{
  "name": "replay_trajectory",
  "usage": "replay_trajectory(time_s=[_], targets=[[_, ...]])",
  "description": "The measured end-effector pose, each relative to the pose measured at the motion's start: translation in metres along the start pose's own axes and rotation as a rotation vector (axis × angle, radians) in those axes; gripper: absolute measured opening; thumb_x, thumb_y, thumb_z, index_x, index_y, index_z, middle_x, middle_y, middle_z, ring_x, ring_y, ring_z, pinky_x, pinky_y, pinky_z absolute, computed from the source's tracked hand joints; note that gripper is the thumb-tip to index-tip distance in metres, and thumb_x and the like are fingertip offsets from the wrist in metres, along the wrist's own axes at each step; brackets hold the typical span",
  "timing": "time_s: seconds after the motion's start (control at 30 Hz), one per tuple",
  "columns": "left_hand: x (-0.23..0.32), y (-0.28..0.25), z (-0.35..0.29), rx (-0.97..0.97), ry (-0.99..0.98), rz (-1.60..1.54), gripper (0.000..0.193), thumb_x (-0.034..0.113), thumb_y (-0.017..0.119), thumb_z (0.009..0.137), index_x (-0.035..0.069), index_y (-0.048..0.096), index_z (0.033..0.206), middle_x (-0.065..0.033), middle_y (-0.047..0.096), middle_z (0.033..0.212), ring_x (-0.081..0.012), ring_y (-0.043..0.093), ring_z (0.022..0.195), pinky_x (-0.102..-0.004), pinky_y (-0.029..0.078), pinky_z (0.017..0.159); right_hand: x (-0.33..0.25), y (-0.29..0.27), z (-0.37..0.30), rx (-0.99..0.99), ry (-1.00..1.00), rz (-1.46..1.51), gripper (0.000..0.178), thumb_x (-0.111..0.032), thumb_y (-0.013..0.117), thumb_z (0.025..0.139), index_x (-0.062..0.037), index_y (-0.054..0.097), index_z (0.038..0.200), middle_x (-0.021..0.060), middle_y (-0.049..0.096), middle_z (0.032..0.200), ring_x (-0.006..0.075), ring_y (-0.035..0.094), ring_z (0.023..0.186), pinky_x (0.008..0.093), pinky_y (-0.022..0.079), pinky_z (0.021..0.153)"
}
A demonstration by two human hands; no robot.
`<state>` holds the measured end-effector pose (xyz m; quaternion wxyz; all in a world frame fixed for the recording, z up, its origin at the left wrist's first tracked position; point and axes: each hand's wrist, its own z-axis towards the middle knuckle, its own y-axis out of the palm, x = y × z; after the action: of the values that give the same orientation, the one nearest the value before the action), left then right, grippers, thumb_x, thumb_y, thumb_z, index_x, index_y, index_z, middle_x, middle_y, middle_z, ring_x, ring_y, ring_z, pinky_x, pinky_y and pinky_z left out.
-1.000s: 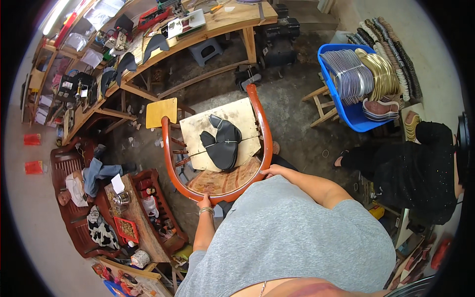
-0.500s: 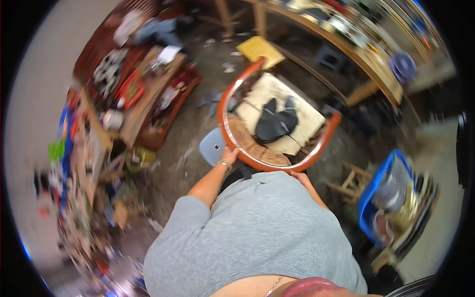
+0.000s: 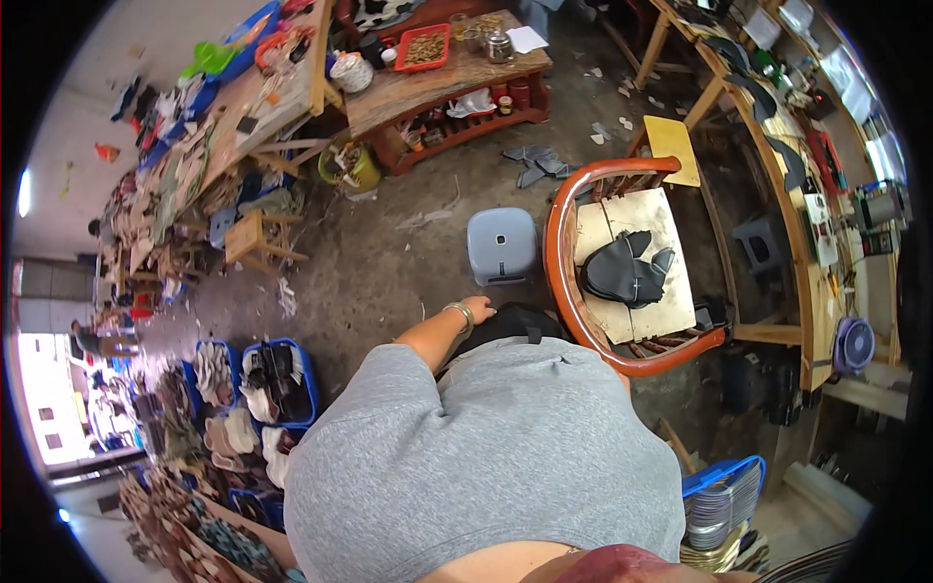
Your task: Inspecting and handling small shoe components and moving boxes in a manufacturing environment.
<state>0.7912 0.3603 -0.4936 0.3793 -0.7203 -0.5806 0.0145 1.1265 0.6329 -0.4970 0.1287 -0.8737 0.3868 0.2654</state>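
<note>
My left hand [image 3: 478, 309] is beside my dark trousers, below the blue-grey plastic stool [image 3: 501, 245]. Its fingers look loosely apart, and nothing shows in them. A bracelet [image 3: 465, 313] circles that wrist. To the right stands a wooden armchair with a curved, glossy red-brown rail [image 3: 565, 262]. Its seat carries a pale board [image 3: 671, 219], on which black pieces [image 3: 622, 272], seemingly sewn leather or fabric, lie in a small heap. Only a sliver of my right forearm shows between my grey shirt and the chair; the right hand is hidden.
A low wooden table [image 3: 389, 102] with a red tray [image 3: 424, 47] stands at the far side. Grey scraps [image 3: 536, 163] lie on the floor. Along the right runs a long workbench [image 3: 812, 282] with a purple fan [image 3: 854, 345]. Blue crates [image 3: 313, 384] of parts stand at lower left.
My view and body have turned left, so the chair now sits farther right. My left hand has come off the chair rail, and the stool shows fully. My right hand has gone from sight.
</note>
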Motion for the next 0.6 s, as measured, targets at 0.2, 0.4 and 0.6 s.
replay_trajectory(time_s=[0.2, 0.4, 0.6], targets=[[-0.030, 0.053, -0.035, 0.005, 0.004, 0.014, 0.041, 0.037, 0.057, 0.081, 0.007, 0.061, 0.109, -0.0178, 0.061, 0.109, -0.0336, 0.057, 0.103, -0.0413, 0.044, 0.088, -0.020, -0.002, -0.032, -0.138, -0.158, -0.314, 0.041, -0.019, 0.064, 0.085, 0.0065, 0.053, 0.115, 0.0103, 0.065, 0.083, 0.0173, 0.063, 0.070, 0.0278, 0.050, 0.066], [-0.098, 0.109, -0.116, 0.083, -0.032, -0.011, 0.033, 0.032, 0.052, 0.085, 0.007, 0.062, 0.105, -0.0166, 0.062, 0.107, -0.0345, 0.058, 0.100, -0.0417, 0.045, 0.086, 0.037, 0.001, -0.032, -0.186, 0.118, 0.204, 0.040, -0.014, 0.057, 0.088, 0.0008, 0.044, 0.123, 0.0111, 0.063, 0.088, 0.0220, 0.064, 0.074, 0.0332, 0.052, 0.066], [-0.153, 0.147, -0.190, 0.142, -0.114, -0.085, 0.035, 0.031, 0.047, 0.085, 0.006, 0.063, 0.102, -0.0164, 0.062, 0.105, -0.0352, 0.058, 0.098, -0.0412, 0.046, 0.085, 0.071, 0.014, -0.039, -0.283, 0.058, -0.238, 0.030, -0.012, 0.058, 0.087, -0.0004, 0.053, 0.113, 0.0084, 0.064, 0.082, 0.0184, 0.062, 0.072, 0.0296, 0.051, 0.065]])
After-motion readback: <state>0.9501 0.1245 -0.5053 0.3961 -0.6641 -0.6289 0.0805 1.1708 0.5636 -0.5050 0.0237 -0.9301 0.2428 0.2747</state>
